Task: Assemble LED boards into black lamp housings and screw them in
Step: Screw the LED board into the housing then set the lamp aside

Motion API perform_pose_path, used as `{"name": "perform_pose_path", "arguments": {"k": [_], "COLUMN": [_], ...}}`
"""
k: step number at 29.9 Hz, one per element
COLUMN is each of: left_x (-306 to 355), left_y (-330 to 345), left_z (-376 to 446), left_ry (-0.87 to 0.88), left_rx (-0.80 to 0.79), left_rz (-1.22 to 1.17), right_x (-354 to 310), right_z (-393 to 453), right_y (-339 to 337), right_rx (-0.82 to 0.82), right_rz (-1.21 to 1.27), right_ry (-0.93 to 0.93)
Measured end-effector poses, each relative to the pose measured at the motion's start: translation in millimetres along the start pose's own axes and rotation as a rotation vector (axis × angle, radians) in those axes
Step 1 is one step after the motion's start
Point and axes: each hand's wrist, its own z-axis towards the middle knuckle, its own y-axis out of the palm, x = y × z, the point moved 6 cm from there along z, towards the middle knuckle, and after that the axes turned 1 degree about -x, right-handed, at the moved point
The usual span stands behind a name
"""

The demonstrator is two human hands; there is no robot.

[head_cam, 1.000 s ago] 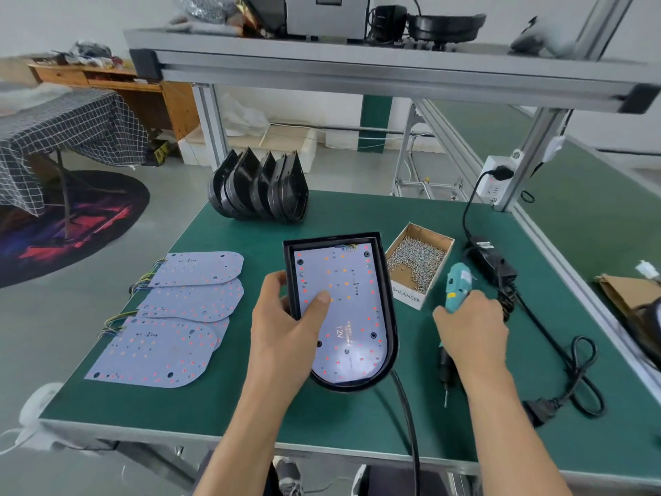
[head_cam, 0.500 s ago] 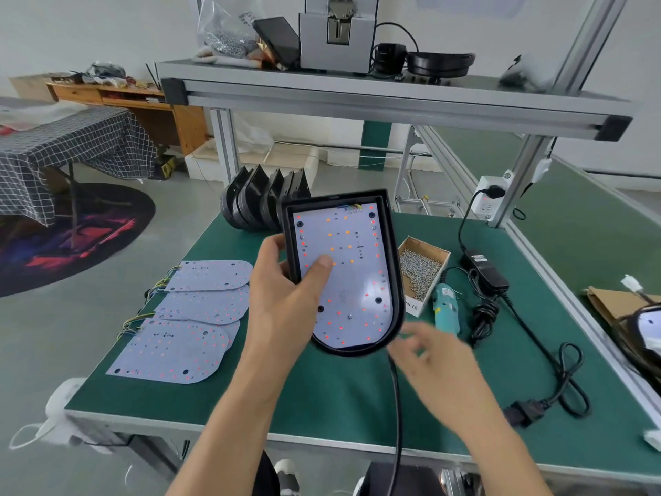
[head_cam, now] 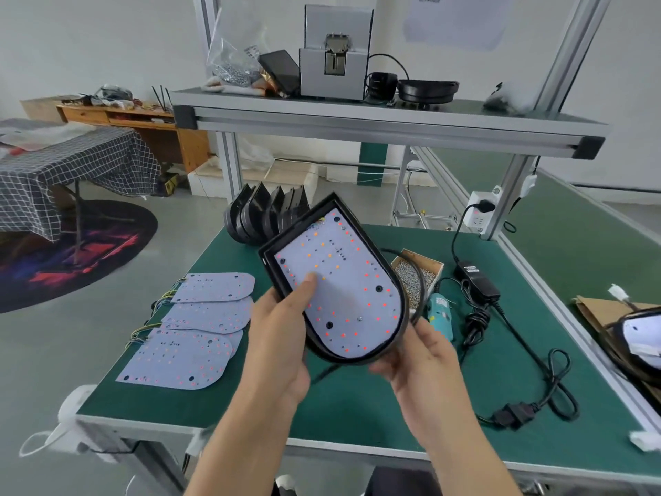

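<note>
A green bench (head_cam: 357, 406) under a metal shelf (head_cam: 375, 119). Both hands hold a black lamp housing (head_cam: 402, 281) tilted above it, a board (head_cam: 343, 291) seated inside: the left hand (head_cam: 282, 338) grips its edge, thumb pressing the board; the right hand (head_cam: 418, 356) curls under the rounded end. Spare boards (head_cam: 193, 338) lie left, empty housings (head_cam: 261, 216) behind, and a screw box (head_cam: 425, 270), a screwdriver (head_cam: 440, 316) and cables (head_cam: 529, 356) right.
</note>
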Motion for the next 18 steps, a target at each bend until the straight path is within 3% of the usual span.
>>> {"name": "perform_pose_path", "arguments": {"k": [3,8,13,18], "left_x": [-2.3,8.0,3.9,11.2], "left_y": [6.4,12.4,14.4,20.4], "left_z": [-11.7,-27.5,-32.1,-31.4], "left_ry": [-0.012,0.1,0.023,0.151], "left_rx": [-0.036,-0.078,-0.123,-0.075], "left_rz": [0.036,0.185,0.291,0.26], "right_x": [-11.3,-24.8,-34.1,-23.0], "right_z": [7.5,14.5,20.2,12.8], "right_y": [11.5,11.4,0.8,-13.6], "right_rx": [0.056,0.122,0.072,-0.042], "right_rz": [0.181,0.266,0.516,0.357], "right_ry": [-0.047,-0.102,-0.148,-0.063]}}
